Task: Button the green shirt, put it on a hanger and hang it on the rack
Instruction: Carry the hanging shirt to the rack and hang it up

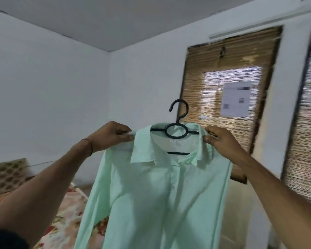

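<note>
The pale green shirt point(156, 191) hangs in the air in front of me on a black plastic hanger point(176, 130), its front placket closed and its collar spread. The hanger's hook sticks up above the collar. My left hand point(111, 135) pinches the shirt's left shoulder beside the collar. My right hand point(221, 141) pinches the right shoulder at the other collar edge. Both arms are raised. No rack is in view.
A bed with a floral cover point(65, 218) lies at the lower left. White walls stand behind. Two windows with bamboo blinds point(228, 90) are on the right wall, one with a paper sheet point(235, 99) stuck on it.
</note>
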